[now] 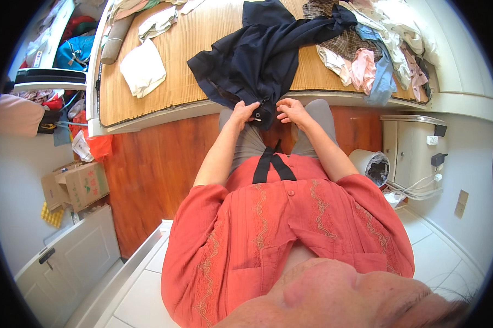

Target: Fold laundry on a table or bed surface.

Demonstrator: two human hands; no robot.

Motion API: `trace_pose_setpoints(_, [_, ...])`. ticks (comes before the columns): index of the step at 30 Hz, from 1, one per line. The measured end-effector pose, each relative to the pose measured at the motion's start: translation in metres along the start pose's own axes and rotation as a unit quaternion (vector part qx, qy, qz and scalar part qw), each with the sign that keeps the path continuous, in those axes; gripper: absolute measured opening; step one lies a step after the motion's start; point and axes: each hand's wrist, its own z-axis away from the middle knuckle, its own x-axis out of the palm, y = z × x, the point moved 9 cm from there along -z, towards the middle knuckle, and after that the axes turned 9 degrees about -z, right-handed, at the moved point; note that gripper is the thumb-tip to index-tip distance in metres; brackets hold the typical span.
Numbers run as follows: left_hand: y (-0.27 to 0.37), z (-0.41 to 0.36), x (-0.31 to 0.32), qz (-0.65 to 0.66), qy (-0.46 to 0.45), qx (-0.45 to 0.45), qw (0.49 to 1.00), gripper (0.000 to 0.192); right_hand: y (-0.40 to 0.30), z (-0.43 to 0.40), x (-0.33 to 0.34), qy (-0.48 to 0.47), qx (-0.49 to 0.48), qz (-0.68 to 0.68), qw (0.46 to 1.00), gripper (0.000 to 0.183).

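Observation:
A dark navy garment, probably a jacket, lies spread over the woven mat, one sleeve-like part stretching to the right across other clothes. Its near end hangs over the bed's front edge towards my knees. My left hand pinches this near end between thumb and fingers, beside a small round fastener and a small whitish piece. Just right of the cloth is my right hand, fingers loosely curled and apart, with nothing seen in it. Whether its fingertips touch the fabric is hard to tell.
The bed mat also bears a folded white cloth, a rolled grey bundle and a heap of clothes. A white bin stands by a small cabinet at right. Cardboard boxes sit left.

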Motion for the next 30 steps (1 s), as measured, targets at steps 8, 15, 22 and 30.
trace_pose_setpoints(8, [0.057,0.038,0.035,0.077,-0.026,0.205,0.975,0.026,-0.059,0.04,0.032,0.006,-0.283,0.267,0.921,0.081])
trace_pose_setpoints(15, [0.131,0.092,0.048,-0.188,0.083,0.371,0.905,0.027,-0.129,0.092,0.028,0.215,-0.419,0.378,0.797,0.077])
trace_pose_setpoints(22, [0.139,0.111,0.042,-0.074,0.052,0.437,0.895,0.025,-0.146,0.074,-0.003,0.202,-0.422,0.293,0.834,0.033])
trace_pose_setpoints(30, [0.064,0.073,-0.066,-0.341,0.398,0.301,0.796,0.094,-0.178,0.122,-0.017,0.079,-0.315,-0.099,0.941,0.019])
